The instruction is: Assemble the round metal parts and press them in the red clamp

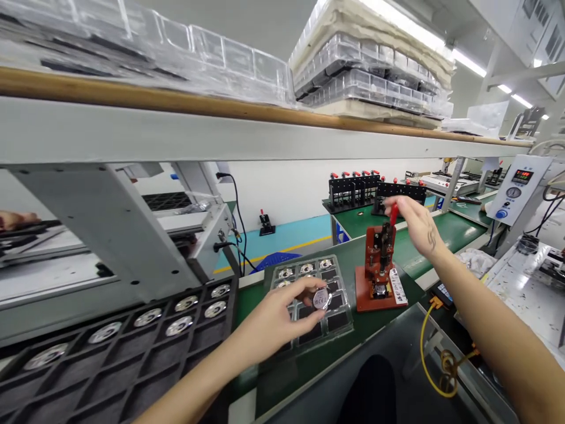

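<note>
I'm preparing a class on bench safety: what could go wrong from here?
The left hand grips a small round part by its edge, so it might slip. The right hand is at the red handle of the clamp-like fixture; fingers could get pinched. A looped yellow cable might snag.

My left grip (276,321) partly hides the clear tray (347,303); the black tray (156,358) is cut off, the disc (321,299) mostly unreadable.

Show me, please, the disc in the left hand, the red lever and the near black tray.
Disc (322,299): head view, on its printed face.
Red lever (394,214): head view, on its red grip.
Black tray (119,378): head view, on a bare compartment.
</note>
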{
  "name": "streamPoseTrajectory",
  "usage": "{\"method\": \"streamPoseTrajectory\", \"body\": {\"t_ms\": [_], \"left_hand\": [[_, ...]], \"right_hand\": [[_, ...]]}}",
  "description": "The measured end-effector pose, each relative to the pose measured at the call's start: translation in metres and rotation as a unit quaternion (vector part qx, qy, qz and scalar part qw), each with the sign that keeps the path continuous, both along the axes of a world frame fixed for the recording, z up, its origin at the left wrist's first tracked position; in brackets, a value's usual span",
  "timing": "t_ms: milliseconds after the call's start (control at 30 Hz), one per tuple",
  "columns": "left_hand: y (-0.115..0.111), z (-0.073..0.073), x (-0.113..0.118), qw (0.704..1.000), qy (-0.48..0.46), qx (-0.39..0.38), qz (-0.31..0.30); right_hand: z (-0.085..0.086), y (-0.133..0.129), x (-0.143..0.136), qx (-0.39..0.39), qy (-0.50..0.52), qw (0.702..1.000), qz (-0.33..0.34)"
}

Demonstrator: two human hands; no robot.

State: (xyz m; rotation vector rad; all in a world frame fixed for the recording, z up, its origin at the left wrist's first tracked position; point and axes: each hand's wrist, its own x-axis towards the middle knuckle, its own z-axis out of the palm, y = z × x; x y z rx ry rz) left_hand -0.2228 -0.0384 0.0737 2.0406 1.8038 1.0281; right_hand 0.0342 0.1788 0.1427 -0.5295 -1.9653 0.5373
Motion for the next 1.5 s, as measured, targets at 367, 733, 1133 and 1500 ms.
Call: {"method": "streamPoseTrajectory", "body": {"t_ms": [367, 733, 1133, 1500], "left_hand": [[-0.007, -0.012, 0.04, 0.993, 0.053, 0.093, -0.051], [-0.009, -0.017, 0.074, 0.966, 0.147, 0.186, -0.1], [-0.012, -0.028, 0.073, 0.894, -0.394, -0.176, -0.121], [-0.06, -0.081, -0.187, 0.929, 0.043, -0.075, 0.36]], "right_hand": [[-0.099, -0.058, 0.029, 0.155, -0.045, 0.987, -0.013], [-0.111, -0.147, 0.023, -0.229, -0.023, 0.968, 0.103], [-0.125, -0.15, 0.018, -0.397, 0.023, 0.9, 0.175], [-0.252, -0.133, 0.108, -0.434, -0.156, 0.887, 0.009]]}}
